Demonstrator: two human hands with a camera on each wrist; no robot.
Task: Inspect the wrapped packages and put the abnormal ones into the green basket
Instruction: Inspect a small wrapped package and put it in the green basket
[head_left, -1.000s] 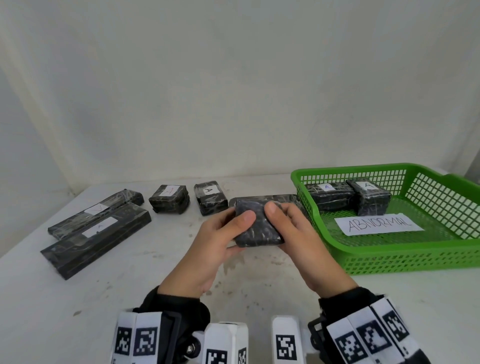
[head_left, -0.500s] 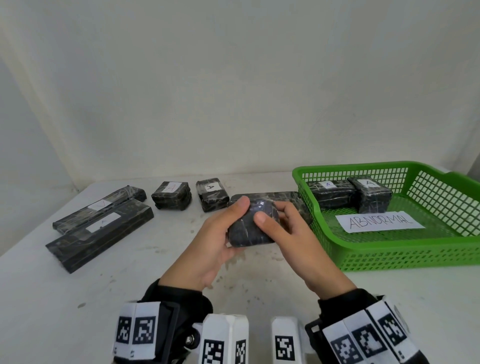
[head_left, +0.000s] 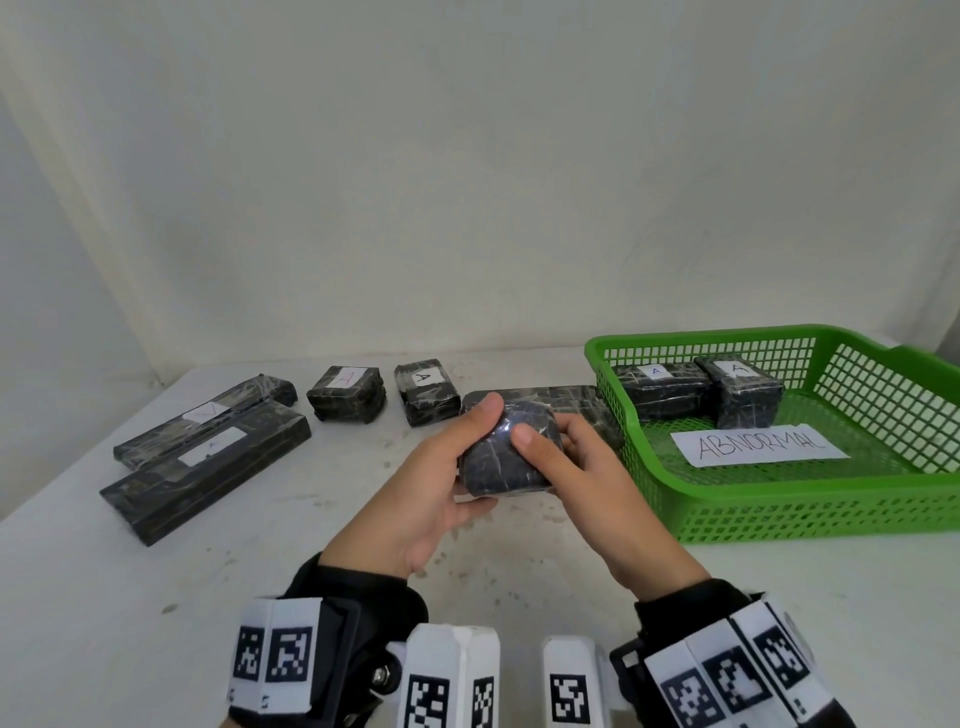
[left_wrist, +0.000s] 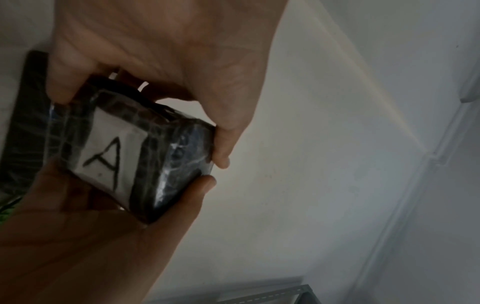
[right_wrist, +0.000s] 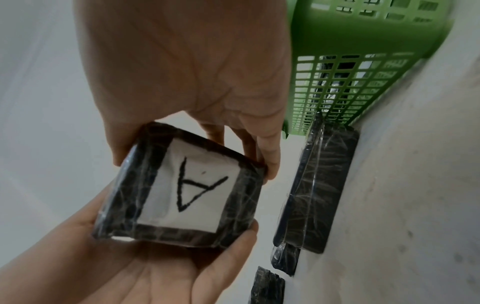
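A small black wrapped package (head_left: 506, 449) is gripped above the table (head_left: 78, 597) by both hands: the left hand (head_left: 415, 499) is curled round its left side with the thumb on top, and the right hand (head_left: 582, 483) is curled round its right side, thumb pressed on the near face. From the head view only plain black wrap is seen on this package. What is hidden there is shown by the wrist views: a white label (right_wrist: 192, 191) marked with a handwritten "A" is carried on the face turned away from the head, and the fingers (right_wrist: 267, 152) of the right hand are seen wrapped round the far edge.

A flat package (head_left: 550, 402) is seen lying on the table just behind the hands, close against the green basket (head_left: 810, 512); in the right wrist view it (right_wrist: 314, 191) is shown touching the basket's wall.

Inside the basket, two labelled packages (head_left: 660, 389) (head_left: 740, 389) are placed side by side along the back wall, with a paper sign (head_left: 758, 444) reading "ABNORMAL" laid in front of them.
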